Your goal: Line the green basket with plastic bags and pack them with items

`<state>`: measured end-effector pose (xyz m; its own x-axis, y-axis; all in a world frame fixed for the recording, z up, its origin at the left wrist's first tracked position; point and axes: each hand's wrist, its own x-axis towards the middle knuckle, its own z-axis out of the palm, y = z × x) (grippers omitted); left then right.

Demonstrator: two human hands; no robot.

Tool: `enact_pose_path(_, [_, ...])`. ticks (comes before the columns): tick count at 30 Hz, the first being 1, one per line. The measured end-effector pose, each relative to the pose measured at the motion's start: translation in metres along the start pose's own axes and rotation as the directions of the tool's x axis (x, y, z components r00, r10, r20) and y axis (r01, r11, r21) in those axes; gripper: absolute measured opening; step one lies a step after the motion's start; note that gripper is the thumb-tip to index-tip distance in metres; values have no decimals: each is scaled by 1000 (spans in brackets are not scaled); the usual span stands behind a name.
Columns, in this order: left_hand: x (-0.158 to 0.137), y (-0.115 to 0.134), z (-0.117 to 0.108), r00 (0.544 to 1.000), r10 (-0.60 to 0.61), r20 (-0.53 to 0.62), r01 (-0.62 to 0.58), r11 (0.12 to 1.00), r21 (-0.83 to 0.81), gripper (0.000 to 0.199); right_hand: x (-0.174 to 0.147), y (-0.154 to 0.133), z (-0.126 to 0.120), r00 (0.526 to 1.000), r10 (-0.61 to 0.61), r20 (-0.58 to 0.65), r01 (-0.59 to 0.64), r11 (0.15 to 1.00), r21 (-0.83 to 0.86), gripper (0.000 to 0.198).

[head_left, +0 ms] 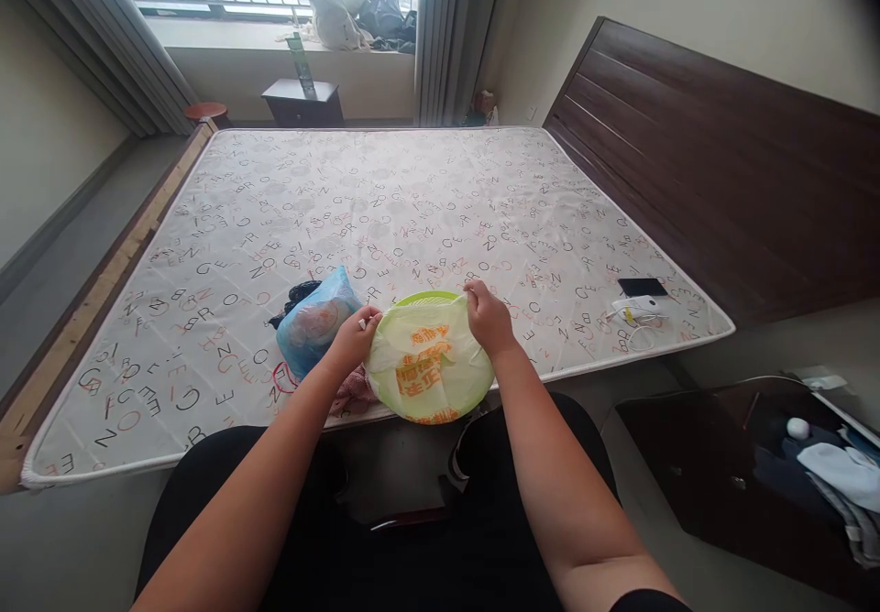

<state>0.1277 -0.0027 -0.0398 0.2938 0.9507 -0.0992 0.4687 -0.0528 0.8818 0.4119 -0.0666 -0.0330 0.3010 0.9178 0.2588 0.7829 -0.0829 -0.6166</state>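
Observation:
A thin, pale plastic bag (426, 365) with orange printed characters lies across a round green plastic container (421, 300), whose slotted far rim shows. How deep the container is, I cannot tell. At the left edge, my left hand (354, 337) is closed on the bag. My right hand (489, 321) pinches the bag at the upper right, by the rim. Just left of my left hand, a filled blue plastic bag (313, 323) rests on the mattress (412, 200), with a black bag (297, 299) behind it. A pinkish cloth (353, 394) is partly hidden under my left forearm.
A dark phone (642, 288) and a white device (639, 308) with a cable lie on the mattress's right side. The wooden headboard (694, 154) stands at right. A dark low table (687, 465) holds clothes at lower right. A nightstand (302, 103) stands beyond the mattress.

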Motion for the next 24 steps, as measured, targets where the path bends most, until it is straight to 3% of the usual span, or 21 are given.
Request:
enact_pose_path(2, [0,0,-1,1000,14,-17,-15,999,-31,28,0,-1,-3,998,-56,41,55,998,24,29])
enact_pose_path(6, [-8,5,5,963,54,-265,-75,995,-70,25,-1,-5,-4,982,-187,32,185,981,65,27])
enact_pose_path(10, [-12,7,9,930,106,-352,-131,990,-50,26,-1,-7,-2,982,-186,17,185,982,36,23])
enact_pose_path(19, [-6,7,2,949,153,-276,-140,988,64,19,-1,-10,-4,1000,-25,-3,25,999,34,30])
enact_pose_path(24, [-13,9,6,958,228,-175,-220,974,61,27,-2,-10,-4,1000,3,9,-4,999,51,31])
